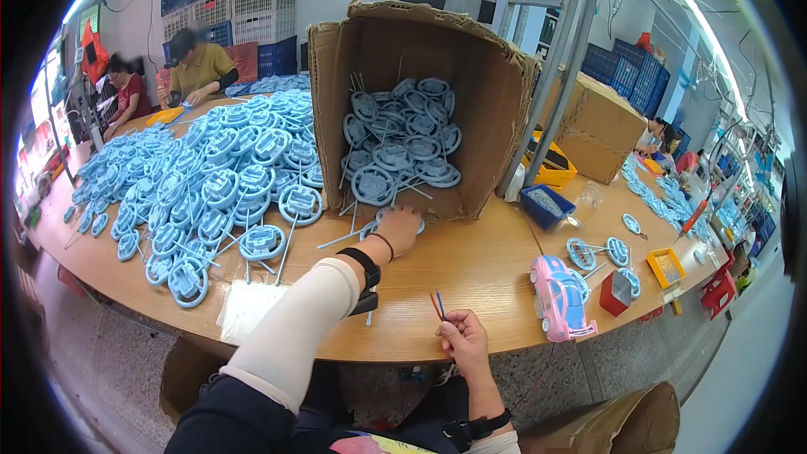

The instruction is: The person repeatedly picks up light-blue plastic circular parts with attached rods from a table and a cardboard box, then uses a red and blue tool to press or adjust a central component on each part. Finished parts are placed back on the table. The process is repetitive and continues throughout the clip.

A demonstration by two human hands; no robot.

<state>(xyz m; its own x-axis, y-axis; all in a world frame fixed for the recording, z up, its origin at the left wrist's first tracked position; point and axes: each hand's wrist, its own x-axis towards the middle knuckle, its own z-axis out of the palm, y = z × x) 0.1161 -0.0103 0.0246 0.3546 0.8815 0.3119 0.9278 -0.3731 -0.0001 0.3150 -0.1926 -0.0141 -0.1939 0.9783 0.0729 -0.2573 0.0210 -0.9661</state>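
Note:
My left hand (pixel 398 233) reaches to the front of the open cardboard box (pixel 326 109), its fingers curled down over a light-blue ring-shaped plastic part (pixel 367 228) with a thin rod. The hand covers most of that part. Nearer the table's front edge, my right hand (pixel 465 338) is closed in a pinch on thin red and blue wires (pixel 438 306), whose ends stick up from the fingertips. Inside the box lies a heap of similar light-blue parts (pixel 395 155). A larger pile of them (pixel 244 151) spreads over the table at the left.
A pink toy car (pixel 558 298) stands right of my right hand, near a red container (pixel 616 293) and a yellow tray (pixel 666 268). A blue bin (pixel 546 206) sits beside the box. A metal ladder (pixel 551 76) rises behind. Co-workers (pixel 202 67) sit at the far left.

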